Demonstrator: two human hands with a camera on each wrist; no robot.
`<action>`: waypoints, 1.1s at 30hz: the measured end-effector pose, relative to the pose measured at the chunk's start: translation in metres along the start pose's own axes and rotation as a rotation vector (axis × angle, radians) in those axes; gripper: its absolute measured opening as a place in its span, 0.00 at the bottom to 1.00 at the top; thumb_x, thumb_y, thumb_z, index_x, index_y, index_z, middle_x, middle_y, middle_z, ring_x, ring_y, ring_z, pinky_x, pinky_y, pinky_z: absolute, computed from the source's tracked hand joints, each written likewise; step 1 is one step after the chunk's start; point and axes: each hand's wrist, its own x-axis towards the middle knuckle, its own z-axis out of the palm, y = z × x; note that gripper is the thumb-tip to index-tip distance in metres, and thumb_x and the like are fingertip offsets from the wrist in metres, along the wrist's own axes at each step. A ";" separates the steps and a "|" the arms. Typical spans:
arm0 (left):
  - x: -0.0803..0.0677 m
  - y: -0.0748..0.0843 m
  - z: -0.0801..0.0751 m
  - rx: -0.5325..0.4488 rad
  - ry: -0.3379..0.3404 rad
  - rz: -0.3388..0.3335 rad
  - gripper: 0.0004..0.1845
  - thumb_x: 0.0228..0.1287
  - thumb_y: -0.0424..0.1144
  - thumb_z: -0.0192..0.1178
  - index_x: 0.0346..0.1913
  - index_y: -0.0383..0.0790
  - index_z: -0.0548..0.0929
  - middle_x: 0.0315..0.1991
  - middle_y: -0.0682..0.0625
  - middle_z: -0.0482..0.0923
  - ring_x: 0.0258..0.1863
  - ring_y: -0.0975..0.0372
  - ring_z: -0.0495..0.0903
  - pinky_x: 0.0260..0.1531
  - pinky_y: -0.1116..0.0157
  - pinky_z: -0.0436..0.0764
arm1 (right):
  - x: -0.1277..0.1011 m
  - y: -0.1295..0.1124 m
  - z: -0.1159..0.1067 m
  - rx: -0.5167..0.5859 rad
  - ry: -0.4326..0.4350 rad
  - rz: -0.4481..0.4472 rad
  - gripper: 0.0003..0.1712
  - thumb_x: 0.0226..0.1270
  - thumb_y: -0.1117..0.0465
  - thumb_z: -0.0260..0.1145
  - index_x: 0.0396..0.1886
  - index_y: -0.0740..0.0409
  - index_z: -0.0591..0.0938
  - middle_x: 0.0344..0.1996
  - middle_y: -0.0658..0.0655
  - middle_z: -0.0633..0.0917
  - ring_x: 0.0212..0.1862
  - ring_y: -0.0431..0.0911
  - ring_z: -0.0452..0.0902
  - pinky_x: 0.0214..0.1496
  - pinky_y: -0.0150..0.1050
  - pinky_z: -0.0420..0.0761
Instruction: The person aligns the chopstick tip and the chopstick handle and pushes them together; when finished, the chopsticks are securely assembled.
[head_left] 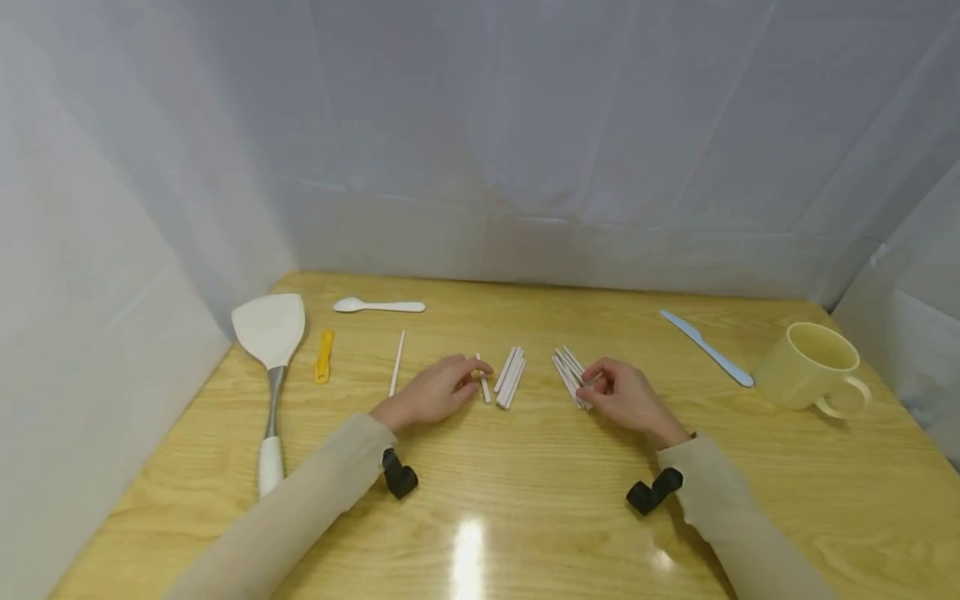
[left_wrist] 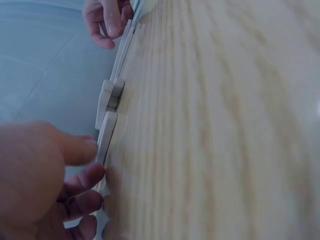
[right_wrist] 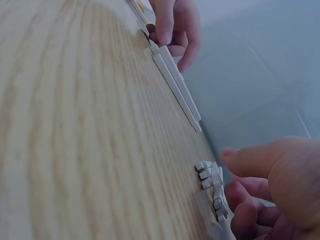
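In the head view my left hand [head_left: 438,390] hovers low with bent fingers beside a single pale chopstick [head_left: 484,382]. The left wrist view shows a gap between its thumb [left_wrist: 80,148] and index finger, close to the stick ends. Right of that hand lies a small group of pale chopsticks [head_left: 511,379]. My right hand [head_left: 621,396] is at the near end of another bundle of chopsticks [head_left: 567,372]. In the right wrist view its thumb and index fingertips stand apart, right beside the bundle's stacked ends [right_wrist: 212,185]. One more chopstick [head_left: 397,362] lies behind the left wrist.
On the left are a white-headed spatula [head_left: 272,333], a yellow-orange folded utensil [head_left: 324,357] and a white spoon [head_left: 378,306]. A light blue knife [head_left: 707,347] and a yellow mug [head_left: 806,371] stand to the right. White sheeting [head_left: 540,150] borders the wooden table [head_left: 525,475].
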 end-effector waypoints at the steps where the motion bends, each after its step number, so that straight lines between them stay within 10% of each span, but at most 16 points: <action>1: 0.001 0.000 0.000 0.000 -0.003 0.012 0.15 0.69 0.34 0.54 0.57 0.40 0.78 0.37 0.48 0.77 0.36 0.60 0.73 0.38 0.62 0.74 | 0.000 0.000 0.000 -0.002 -0.001 0.004 0.11 0.59 0.65 0.69 0.39 0.67 0.80 0.21 0.53 0.78 0.21 0.39 0.68 0.24 0.31 0.68; 9: 0.014 0.005 0.008 -0.019 0.008 0.018 0.11 0.68 0.36 0.56 0.50 0.39 0.81 0.40 0.47 0.74 0.42 0.58 0.70 0.44 0.61 0.72 | -0.004 0.002 -0.004 -0.104 0.066 0.004 0.09 0.59 0.65 0.68 0.37 0.65 0.80 0.20 0.53 0.78 0.22 0.39 0.68 0.27 0.33 0.68; 33: 0.004 0.028 0.024 -0.045 0.252 -0.382 0.17 0.53 0.44 0.68 0.37 0.36 0.75 0.25 0.49 0.73 0.24 0.59 0.70 0.23 0.65 0.69 | -0.008 -0.012 0.015 -0.224 0.095 0.082 0.06 0.60 0.62 0.66 0.35 0.60 0.81 0.20 0.51 0.77 0.21 0.40 0.67 0.25 0.35 0.67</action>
